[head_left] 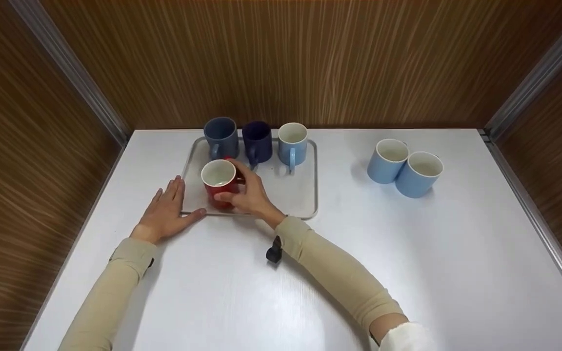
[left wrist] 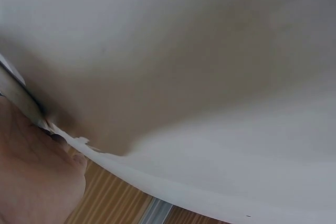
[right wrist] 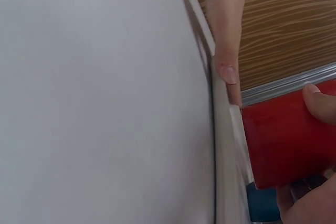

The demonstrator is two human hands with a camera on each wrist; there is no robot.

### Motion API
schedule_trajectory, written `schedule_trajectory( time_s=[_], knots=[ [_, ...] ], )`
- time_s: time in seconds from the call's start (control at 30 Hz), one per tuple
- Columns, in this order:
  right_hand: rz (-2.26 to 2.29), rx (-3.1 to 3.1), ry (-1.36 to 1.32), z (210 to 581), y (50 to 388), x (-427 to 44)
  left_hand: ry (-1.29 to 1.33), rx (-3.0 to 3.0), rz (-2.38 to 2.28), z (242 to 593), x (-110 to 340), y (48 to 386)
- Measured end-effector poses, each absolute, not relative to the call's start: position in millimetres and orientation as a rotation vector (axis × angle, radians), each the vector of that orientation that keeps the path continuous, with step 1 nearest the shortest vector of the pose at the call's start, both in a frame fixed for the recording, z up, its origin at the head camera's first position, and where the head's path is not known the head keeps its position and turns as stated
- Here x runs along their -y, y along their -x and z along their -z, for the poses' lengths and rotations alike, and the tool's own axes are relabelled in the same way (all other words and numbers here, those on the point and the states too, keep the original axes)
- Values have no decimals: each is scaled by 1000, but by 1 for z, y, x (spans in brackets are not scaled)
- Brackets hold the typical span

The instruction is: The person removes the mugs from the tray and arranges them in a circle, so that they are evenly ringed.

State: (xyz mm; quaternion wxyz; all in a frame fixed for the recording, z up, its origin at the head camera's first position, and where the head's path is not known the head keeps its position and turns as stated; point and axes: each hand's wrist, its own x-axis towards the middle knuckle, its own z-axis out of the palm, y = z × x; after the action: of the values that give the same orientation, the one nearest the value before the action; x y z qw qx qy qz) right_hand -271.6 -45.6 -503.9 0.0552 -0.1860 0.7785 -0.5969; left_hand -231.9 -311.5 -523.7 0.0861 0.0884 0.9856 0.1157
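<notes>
My right hand (head_left: 251, 195) grips a red mug (head_left: 215, 195) with a white inside, fingers round its right side. The mug is upright at the front left of a pale rectangular tray (head_left: 291, 195); in the right wrist view the red mug (right wrist: 289, 129) has its base at the tray surface, and I cannot tell whether it fully rests there. My left hand (head_left: 164, 214) lies with straight fingers at the tray's front left corner, its thumb by the front rim. Along the tray's back stand a grey-blue mug (head_left: 222, 136), a dark navy mug (head_left: 257, 141) and a light blue mug (head_left: 293, 146).
Two more light blue mugs (head_left: 382, 168) stand close together on the white table (head_left: 359, 253), right of the tray. Wood-grain panels (head_left: 310, 63) enclose the back and both sides. A small black object (head_left: 274, 251) hangs at the right wrist.
</notes>
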Motion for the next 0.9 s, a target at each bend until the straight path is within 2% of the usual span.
schedule_trajectory(
  time_s=[0.9],
  knots=[
    [2014, -2292, 975, 480, 241, -42, -272, -2947, -365, 524, 311, 230]
  ],
)
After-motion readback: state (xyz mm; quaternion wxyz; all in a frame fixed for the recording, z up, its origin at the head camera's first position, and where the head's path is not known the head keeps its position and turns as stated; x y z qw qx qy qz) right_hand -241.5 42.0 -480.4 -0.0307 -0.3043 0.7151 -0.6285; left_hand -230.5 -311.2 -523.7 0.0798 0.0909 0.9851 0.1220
